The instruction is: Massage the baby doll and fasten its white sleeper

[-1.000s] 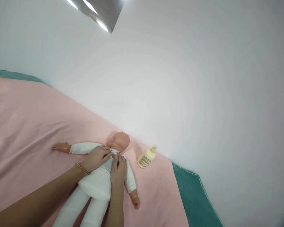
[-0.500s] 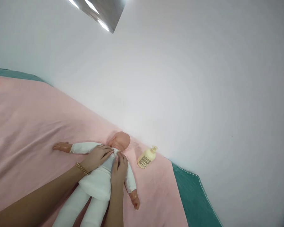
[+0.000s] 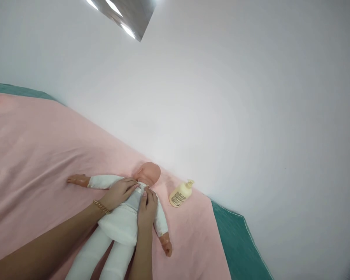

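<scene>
A baby doll [image 3: 121, 225] in white clothes lies on its back on a pink sheet [image 3: 32, 147], arms spread, bald head toward the wall. My left hand [image 3: 119, 192], with a gold bracelet at the wrist, rests on the doll's chest and pinches the garment at the neck. My right hand [image 3: 147, 206] lies on the doll's right side, fingers pressed together on the same neck opening. Both hands grip the white cloth just below the doll's chin.
A cream pump bottle [image 3: 181, 193] lies on the pink sheet right of the doll's head. A teal mattress edge [image 3: 239, 249] shows beyond the sheet at lower right. A white wall [image 3: 221, 97] rises directly behind.
Both hands have stayed at the doll's neck with only slight finger shifts. The view has drifted a little.
</scene>
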`<state>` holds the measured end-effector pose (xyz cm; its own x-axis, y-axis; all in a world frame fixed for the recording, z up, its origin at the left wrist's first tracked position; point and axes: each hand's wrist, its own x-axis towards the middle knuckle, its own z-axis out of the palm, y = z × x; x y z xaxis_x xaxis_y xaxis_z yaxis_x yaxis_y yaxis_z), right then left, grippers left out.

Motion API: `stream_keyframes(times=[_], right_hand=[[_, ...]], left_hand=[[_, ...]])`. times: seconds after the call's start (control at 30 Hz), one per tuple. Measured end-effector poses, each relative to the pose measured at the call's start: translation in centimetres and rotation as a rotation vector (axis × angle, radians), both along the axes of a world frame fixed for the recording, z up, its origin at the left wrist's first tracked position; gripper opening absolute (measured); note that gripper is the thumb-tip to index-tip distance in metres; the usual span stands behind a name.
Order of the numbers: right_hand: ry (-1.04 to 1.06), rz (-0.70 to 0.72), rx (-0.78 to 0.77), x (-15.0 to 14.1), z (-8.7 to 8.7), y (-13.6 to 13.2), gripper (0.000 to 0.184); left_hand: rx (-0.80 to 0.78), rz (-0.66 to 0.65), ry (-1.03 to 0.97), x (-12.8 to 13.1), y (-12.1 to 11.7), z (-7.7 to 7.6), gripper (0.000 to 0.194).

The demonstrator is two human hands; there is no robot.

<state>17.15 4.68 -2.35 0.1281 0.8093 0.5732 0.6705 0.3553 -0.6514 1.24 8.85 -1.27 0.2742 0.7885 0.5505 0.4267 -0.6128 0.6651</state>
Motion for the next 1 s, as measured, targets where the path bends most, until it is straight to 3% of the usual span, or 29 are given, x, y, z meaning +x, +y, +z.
stream_keyframes(times=[0.27,0.37,0.53,0.77,1.0], right_hand=[[0.252,-0.068,0.108,0.8,0.1,-4.0,0.039],[0.256,-0.048,0.106,0.4,-0.2,-6.4,0.039],[0.153,0.128,0.14,-0.7,-0.2,-9.1,0.036],[0.113,0.176,0.132,-0.8,-0.8,-9.7,0.036],[0.098,0.147,0.006,-1.2,-0.7,-9.0,0.041]], left_hand=[[0.041,-0.02,-0.079,-2.2,-3.2,1.1,0.038],[0.025,-0.035,-0.16,-2.5,-5.7,0.5,0.038],[-0.044,-0.121,-0.223,-2.4,-9.0,-1.1,0.04],[-0.058,-0.215,-0.15,-2.6,-8.5,-1.4,0.042],[-0.107,-0.216,-0.095,-2.3,-7.9,-1.4,0.045]])
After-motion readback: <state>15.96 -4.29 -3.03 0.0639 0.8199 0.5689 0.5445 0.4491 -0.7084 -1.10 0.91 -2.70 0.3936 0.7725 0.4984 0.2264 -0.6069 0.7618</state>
